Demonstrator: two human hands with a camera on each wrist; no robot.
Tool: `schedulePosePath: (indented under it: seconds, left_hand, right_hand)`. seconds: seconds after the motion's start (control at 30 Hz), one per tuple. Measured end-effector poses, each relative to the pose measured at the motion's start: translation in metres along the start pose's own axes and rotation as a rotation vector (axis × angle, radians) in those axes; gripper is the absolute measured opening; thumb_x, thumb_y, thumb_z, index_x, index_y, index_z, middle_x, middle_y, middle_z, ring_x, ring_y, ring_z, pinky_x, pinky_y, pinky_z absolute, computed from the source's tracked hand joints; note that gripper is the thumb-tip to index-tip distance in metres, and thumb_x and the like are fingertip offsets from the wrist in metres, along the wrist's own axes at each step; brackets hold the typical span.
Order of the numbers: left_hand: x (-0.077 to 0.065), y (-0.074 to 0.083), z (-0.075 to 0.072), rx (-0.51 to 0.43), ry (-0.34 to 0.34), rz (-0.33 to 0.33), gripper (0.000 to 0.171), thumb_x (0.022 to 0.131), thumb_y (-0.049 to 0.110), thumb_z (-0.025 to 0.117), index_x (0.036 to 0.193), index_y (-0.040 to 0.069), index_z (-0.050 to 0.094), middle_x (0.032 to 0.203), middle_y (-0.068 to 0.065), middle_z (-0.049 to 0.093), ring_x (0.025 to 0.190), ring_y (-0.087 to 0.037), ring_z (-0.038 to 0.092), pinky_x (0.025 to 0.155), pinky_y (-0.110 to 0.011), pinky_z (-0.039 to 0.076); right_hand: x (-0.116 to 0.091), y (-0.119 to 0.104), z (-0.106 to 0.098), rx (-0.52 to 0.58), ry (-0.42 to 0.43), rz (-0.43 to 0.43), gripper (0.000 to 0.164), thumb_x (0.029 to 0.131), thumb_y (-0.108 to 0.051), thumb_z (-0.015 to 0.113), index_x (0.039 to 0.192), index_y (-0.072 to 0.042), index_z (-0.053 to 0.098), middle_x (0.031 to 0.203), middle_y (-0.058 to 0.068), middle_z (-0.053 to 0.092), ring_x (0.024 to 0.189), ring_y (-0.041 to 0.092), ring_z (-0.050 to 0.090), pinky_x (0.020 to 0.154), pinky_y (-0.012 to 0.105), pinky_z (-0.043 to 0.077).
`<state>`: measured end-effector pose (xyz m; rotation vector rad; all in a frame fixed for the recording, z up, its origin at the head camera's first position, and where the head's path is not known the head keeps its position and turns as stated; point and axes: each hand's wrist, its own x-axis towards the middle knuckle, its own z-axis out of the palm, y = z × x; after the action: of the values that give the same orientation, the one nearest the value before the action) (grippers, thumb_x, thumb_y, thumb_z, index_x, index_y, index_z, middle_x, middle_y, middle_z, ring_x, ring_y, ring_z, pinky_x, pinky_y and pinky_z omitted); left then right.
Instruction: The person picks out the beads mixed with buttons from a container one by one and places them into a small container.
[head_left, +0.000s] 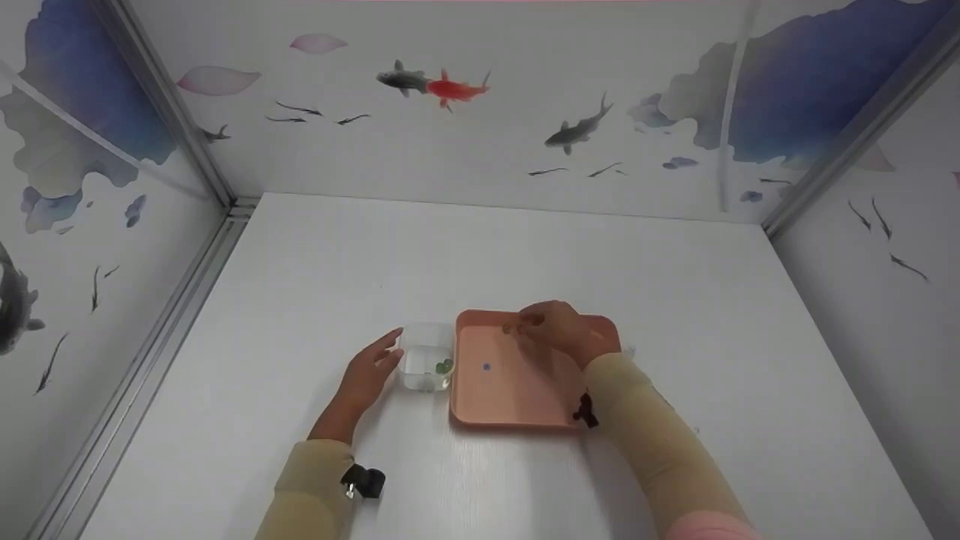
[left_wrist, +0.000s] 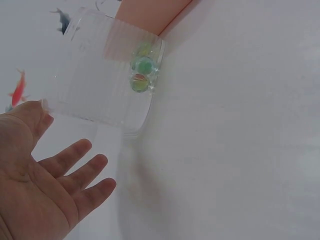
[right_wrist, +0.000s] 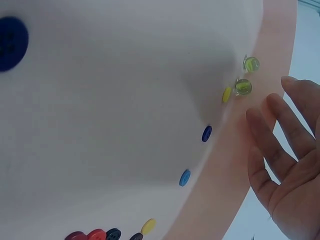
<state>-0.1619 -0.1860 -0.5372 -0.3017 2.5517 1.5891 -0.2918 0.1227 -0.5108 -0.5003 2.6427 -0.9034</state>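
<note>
A clear plastic container [head_left: 414,358] stands just left of a salmon-pink tray [head_left: 474,405]. Inside it lie several glass marbles [left_wrist: 144,66] with green and yellow-red swirls, gathered in one corner. My left hand [head_left: 370,372] is at the container's left side, a fingertip at its rim and the other fingers spread. Over the far part of the tray is my right hand [head_left: 556,327], fingers loosely bent. Two marbles [right_wrist: 243,87] with yellow-green centres lie by the tray wall, close to those fingertips. No object shows in the right hand.
Buttons lie in the tray: a large dark blue one [right_wrist: 10,44], a small dark blue one [right_wrist: 207,133], a light blue one [right_wrist: 185,177], a yellow one [right_wrist: 226,94], plus red and dark ones at the view's lower edge. Fish-patterned panels [head_left: 480,150] enclose the white table [head_left: 337,255].
</note>
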Motion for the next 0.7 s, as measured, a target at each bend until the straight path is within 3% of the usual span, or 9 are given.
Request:
schedulePosePath:
  seconds: [0.5,0.7]
  left_hand:
    - [0.0019,-0.0012,0.0019,0.004,0.001,-0.012,0.047,0.102,0.026,0.049,0.148,0.020,0.041,0.149,-0.013,0.043,0.136,-0.037,0.039,0.109,-0.054,0.034]
    - [0.0028,-0.0027,0.0018,-0.002,0.001,-0.014,0.047,0.102,0.026,0.049,0.148,0.020,0.041,0.149,-0.013,0.042,0.136,-0.037,0.039,0.109,-0.055,0.034]
  right_hand:
    - [-0.0004,-0.0048,0.0037,0.040,-0.039,0.090,0.026,0.090,-0.011,0.066,0.114,-0.017,0.073,0.111,0.000,0.069,0.110,0.020,0.059,0.097,0.041,0.048]
    - [0.0002,-0.0042,0.0050,0.063,-0.073,0.104,0.027,0.091,-0.010,0.065,0.114,-0.020,0.073,0.113,-0.002,0.069,0.115,0.020,0.057,0.099,0.041,0.046]
